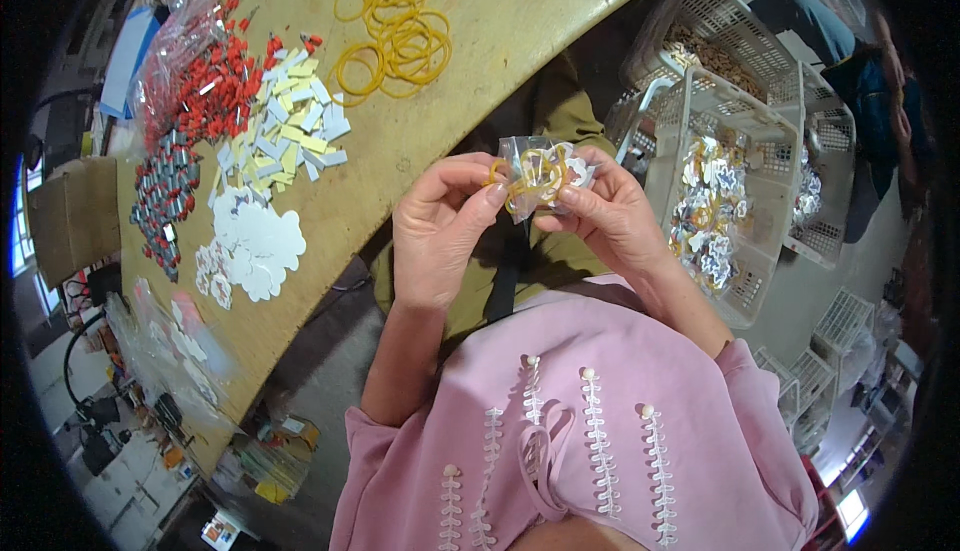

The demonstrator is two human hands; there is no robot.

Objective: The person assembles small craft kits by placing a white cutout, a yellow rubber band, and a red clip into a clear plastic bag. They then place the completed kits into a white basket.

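Observation:
Above my lap I hold a small clear plastic bag between both hands. A yellow rubber band is looped and twisted around it. My left hand is closed, pinching the band at the bag's left side between thumb and forefinger. My right hand grips the other side of the bag, its thumb pressed on the front. White shapes show at that end, and what else lies inside is too small to make out.
On the wooden table to my left lie rubber bands, red-and-grey small parts, white and yellow pieces and white cutouts. To my right, a white plastic basket holds several filled bags; another crate contains small brownish pieces.

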